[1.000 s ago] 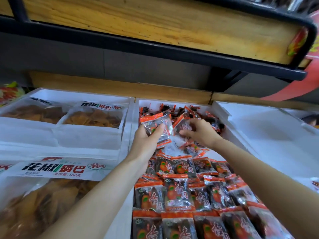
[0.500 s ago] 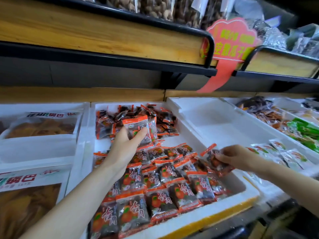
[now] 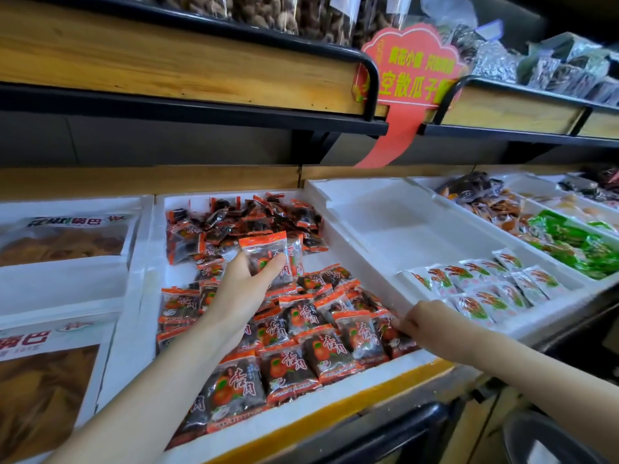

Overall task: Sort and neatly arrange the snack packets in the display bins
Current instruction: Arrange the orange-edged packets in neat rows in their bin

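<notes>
While left hand [image 3: 246, 286] is pinching glossy, crinkly orange-edged packet [image 3: 264, 254] above middle of white foam bin [image 3: 150, 262], right hand [image 3: 423, 321] is laying curled fingers on row packet [image 3: 388, 333] marked 杏肉 at bin's front right corner; grip unclear. Red scalloped sign [image 3: 415, 65] reading 瓜子 is hanging from wooden shelf [image 3: 167, 65].

At twelve o'clock a wooden shelf [image 3: 167, 61] with a black metal rail runs across, and a grey back panel [image 3: 167, 142] is under it. Clear bags of brown nuts [image 3: 301, 11] stand on top. At one o'clock a red sign [image 3: 412, 72] with yellow characters hangs. At two o'clock lie silver and dark bags [image 3: 495, 63]. At five o'clock a yellow strip [image 3: 335, 411] runs above a black bar [image 3: 402, 426].
</notes>
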A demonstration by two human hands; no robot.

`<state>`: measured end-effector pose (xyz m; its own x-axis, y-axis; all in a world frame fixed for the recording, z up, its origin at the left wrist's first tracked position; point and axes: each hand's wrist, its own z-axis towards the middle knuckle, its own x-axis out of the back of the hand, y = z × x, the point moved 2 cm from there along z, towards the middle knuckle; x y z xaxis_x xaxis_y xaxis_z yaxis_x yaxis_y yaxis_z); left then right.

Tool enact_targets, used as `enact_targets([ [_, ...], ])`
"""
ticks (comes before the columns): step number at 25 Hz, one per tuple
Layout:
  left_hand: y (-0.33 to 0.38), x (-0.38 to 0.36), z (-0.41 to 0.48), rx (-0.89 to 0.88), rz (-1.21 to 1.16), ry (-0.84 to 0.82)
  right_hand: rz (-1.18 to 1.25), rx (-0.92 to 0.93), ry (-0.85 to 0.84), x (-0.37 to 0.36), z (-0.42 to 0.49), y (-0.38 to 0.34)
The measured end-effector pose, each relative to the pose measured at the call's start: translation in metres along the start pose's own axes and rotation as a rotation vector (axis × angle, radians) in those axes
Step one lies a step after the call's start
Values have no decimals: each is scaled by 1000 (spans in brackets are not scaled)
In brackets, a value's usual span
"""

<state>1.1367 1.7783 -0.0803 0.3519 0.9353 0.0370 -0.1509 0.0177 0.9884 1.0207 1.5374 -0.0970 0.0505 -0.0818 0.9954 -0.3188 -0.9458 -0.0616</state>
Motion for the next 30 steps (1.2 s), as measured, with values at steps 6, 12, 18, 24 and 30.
enact_targets([
  [6, 0, -2, -2, -1, 23, 18, 211, 10, 172, 18, 27, -9],
  [12, -3, 0, 0, -7, 32, 38, 144, -37, -2, 1, 81, -12],
  [18, -10, 7, 7, 10, 50, 59, 60, 5, 374, 23, 79, -17],
  [24, -10, 7, 6, 12, -5, 66, 268, 118, 147, 9, 62, -40],
  [30, -13, 8, 5, 37, -9, 74, 461, -74, -12, -1, 75, -20],
])
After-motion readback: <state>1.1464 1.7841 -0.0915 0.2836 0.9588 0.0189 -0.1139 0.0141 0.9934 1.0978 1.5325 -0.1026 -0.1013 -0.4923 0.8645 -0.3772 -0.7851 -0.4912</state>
